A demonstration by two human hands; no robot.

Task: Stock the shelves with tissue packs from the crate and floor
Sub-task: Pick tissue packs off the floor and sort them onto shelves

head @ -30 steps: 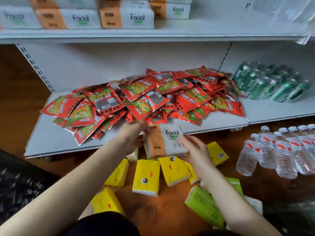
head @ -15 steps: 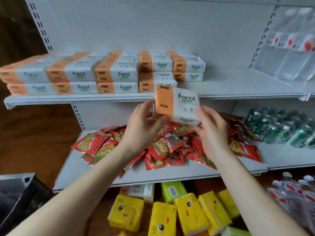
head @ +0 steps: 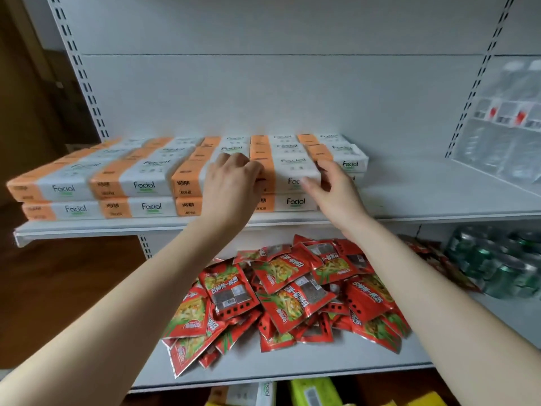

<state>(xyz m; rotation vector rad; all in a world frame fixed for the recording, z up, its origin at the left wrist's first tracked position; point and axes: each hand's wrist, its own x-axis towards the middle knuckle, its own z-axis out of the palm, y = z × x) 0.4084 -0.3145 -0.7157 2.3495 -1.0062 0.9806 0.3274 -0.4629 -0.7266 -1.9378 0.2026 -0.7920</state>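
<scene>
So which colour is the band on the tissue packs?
Orange, on white tissue packs; head view.

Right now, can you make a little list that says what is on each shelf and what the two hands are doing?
upper shelf: white metal shelf with orange-and-white Facial tissue packs stacked two high
pack being placed: orange-and-white tissue pack on top of the stack
left hand: on the pack's left end
right hand: fingers at its right end
lower shelf: heap of red foil snack packets, green cans to the right
below: yellow packs, partly seen

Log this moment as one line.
step: seating orange-and-white tissue pack on stack | left hand: on pack | right hand: on pack | white metal shelf
</scene>
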